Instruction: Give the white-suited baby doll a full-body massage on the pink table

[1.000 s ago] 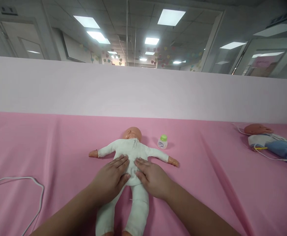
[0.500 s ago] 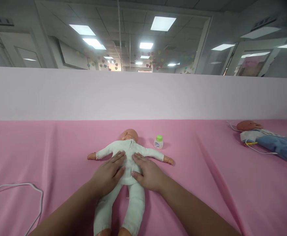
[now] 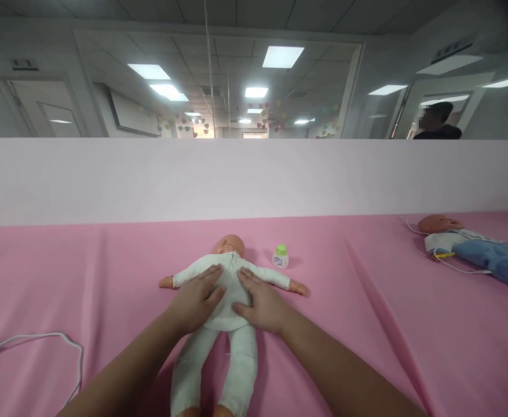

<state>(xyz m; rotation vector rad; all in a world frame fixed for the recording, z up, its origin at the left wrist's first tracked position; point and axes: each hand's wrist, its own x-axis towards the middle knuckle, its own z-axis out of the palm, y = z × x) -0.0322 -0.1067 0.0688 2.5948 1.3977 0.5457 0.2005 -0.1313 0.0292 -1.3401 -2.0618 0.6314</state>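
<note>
A baby doll [image 3: 231, 315] in a white suit lies face down on the pink cloth, arms spread and head away from me. My left hand [image 3: 199, 298] rests flat on the left side of its back, fingers stretched toward the shoulder. On the right side of the back lies my right hand [image 3: 262, 301], also flat, with its thumb pointing inward. Neither hand holds anything. Beyond the doll's right-side arm stands a small clear bottle [image 3: 280, 258] with a green cap, touched by neither hand.
Another doll [image 3: 488, 249] in blue and white clothes lies at the far right, with thin white tubing around it. A white cable [image 3: 45, 335] curves over the pink cloth [image 3: 349, 324] at left. Behind rises a white panel [image 3: 254, 176]; a person [image 3: 438, 124] shows above it at right.
The view has tilted up slightly. My left hand has shifted a little up the doll's back. A person has come into view at the upper right.
</note>
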